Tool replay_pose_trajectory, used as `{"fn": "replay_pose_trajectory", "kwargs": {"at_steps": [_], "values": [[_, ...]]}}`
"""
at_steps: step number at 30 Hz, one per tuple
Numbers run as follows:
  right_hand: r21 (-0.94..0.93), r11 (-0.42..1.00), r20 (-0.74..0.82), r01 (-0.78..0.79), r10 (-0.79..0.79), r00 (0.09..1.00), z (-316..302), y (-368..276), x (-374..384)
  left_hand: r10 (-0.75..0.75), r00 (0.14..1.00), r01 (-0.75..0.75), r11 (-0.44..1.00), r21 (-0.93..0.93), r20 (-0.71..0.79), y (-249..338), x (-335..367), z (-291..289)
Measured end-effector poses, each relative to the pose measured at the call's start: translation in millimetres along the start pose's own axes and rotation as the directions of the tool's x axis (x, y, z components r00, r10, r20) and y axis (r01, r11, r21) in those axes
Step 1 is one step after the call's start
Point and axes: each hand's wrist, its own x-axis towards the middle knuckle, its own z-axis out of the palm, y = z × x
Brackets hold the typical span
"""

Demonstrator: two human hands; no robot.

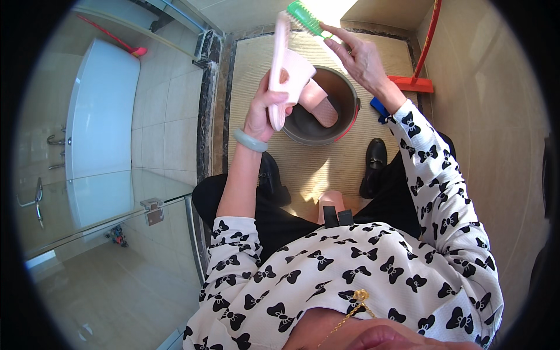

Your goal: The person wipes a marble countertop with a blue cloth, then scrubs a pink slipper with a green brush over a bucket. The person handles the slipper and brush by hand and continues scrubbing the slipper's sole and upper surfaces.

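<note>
My left hand [263,114] is closed around a pale pink slide slipper [280,64], held on edge with its toe end up and its strap to the right. In my right hand [363,63] is a green scrubbing brush [304,18], pinched by its handle. Its pale bristles are turned to the slipper's upper end; whether they touch cannot be made out. Below the hands stands a dark grey bucket [344,84] with a second pink slipper [319,107] inside it, tilted against the wall.
A red broom [411,84] leans by the right wall, with a blue thing [380,109] near it. My black shoes [375,160] flank the bucket's near side. Something pink [331,200] shows between my legs. At left are a glass panel [111,216] and a white bathtub [102,111].
</note>
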Motion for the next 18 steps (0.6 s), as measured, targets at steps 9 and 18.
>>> {"fn": "replay_pose_trajectory", "kwargs": {"at_steps": [9, 18], "values": [[0.095, 0.972, 0.029, 0.215, -0.219, 0.975, 13, -12, -13, 0.014, 0.998, 0.001, 0.972, -0.235, 0.065, 2, 3, -8], [0.239, 0.901, 0.104, 0.361, -0.393, 0.914, 19, -28, -26, -0.008, 0.997, 0.041, 0.907, -0.419, 0.079, 6, 3, -1]]}}
